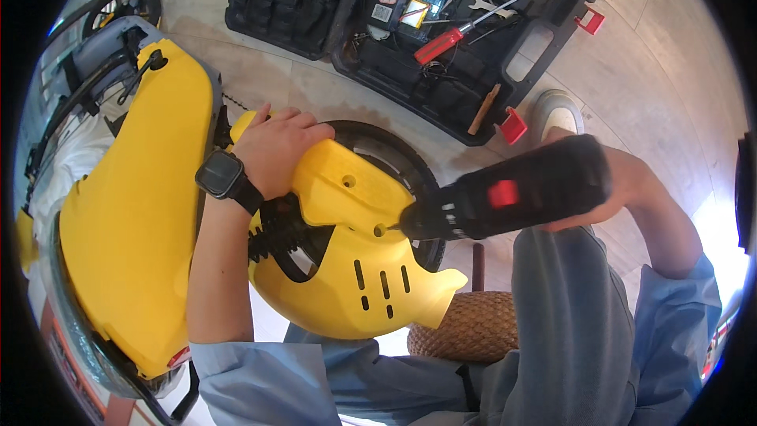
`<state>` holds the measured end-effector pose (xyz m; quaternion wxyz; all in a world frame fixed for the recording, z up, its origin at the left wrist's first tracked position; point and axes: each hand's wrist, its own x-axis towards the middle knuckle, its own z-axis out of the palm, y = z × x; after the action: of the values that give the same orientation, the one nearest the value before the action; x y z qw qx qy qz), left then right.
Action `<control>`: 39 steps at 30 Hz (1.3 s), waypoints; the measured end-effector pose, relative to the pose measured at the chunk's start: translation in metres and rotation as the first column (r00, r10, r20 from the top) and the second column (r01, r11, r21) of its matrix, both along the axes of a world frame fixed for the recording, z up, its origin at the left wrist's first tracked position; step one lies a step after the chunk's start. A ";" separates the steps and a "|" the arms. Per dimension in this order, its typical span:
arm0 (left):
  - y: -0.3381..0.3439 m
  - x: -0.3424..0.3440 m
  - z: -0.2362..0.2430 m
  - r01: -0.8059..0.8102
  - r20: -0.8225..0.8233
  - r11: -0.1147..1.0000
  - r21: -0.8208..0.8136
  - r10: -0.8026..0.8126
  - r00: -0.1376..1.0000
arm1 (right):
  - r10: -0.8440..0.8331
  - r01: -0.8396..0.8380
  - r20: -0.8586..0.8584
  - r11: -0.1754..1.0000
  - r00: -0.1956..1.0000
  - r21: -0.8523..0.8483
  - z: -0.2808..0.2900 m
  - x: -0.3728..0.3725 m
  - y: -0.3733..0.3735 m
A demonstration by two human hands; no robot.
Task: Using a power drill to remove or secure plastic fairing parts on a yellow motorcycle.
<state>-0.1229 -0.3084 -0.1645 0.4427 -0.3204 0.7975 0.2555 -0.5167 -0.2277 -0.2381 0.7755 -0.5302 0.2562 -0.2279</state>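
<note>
A yellow plastic mudguard (355, 292) with several slots covers part of a black-tyred wheel (426, 173). My left hand (277, 150) grips its upper end, fingers curled over the far edge, a black watch on the wrist. With my right hand (615, 189) I hold a black power drill (512, 189) level, its nose pointing left. The drill's tip meets the mudguard at the lower of two round screw holes (380, 230); the upper screw hole (348, 181) is uncovered. The drill hides most of my right fingers. A black ribbed spring (272, 241) shows beside the wheel.
On the left stands a large yellow body panel (138, 205) of the vehicle. An open black toolbox (465, 102) lies at the far side, holding a red-handled screwdriver (439, 46), wrenches and loose parts. A woven stool (465, 327) sits near my legs.
</note>
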 end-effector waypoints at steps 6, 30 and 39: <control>0.011 0.015 0.009 0.055 0.012 0.997 -0.049 -0.054 0.998 | 0.415 -0.420 -0.079 0.904 0.907 -0.079 -0.010 0.061 -0.024; 0.009 -0.005 0.006 0.087 -0.040 0.982 -0.168 -0.095 0.995 | 0.436 -0.469 -0.208 0.871 0.875 -0.146 -0.007 0.067 -0.030; 0.010 0.003 0.001 0.048 -0.086 0.991 -0.127 -0.059 0.995 | 0.513 -0.511 -0.391 0.851 0.764 0.118 0.019 0.076 -0.047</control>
<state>-0.1204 -0.2986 -0.1638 0.3921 -0.3142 0.8394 0.2072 -0.4408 -0.2744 -0.2191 0.7384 -0.6134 0.2585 0.1085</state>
